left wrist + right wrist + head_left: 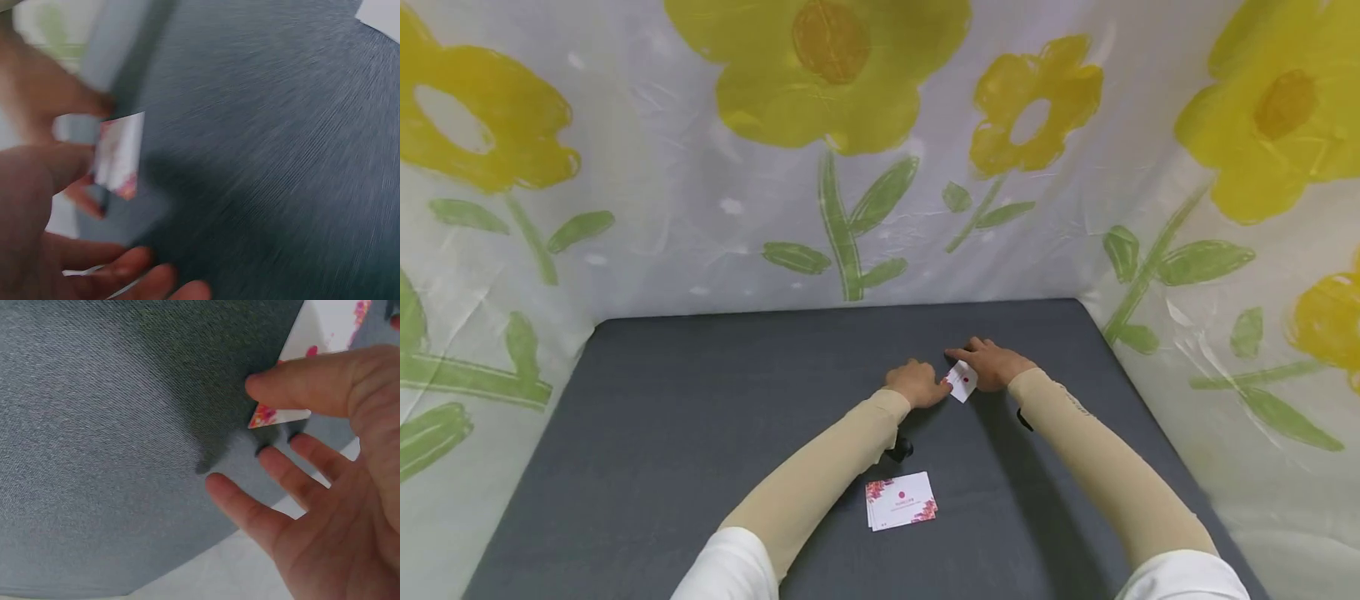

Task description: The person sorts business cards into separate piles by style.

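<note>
Both hands (955, 375) meet, fingers pinching one small card (962, 382).

My left wrist view is motion-blurred, so the card (119, 153) print is unreadable. At the upper right, the right wrist frame's edge cuts off the card (325, 328). The stack's (901, 500) lettering is too small.

Makeshift recording booth: flower-print sheet (850, 167) backdrop

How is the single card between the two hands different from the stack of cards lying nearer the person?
The single card is held between the left hand and right hand; the stack lies untouched on the grey table. The card is one and looks smaller; the stack has several. Both are white with pink-red flower print.
</note>
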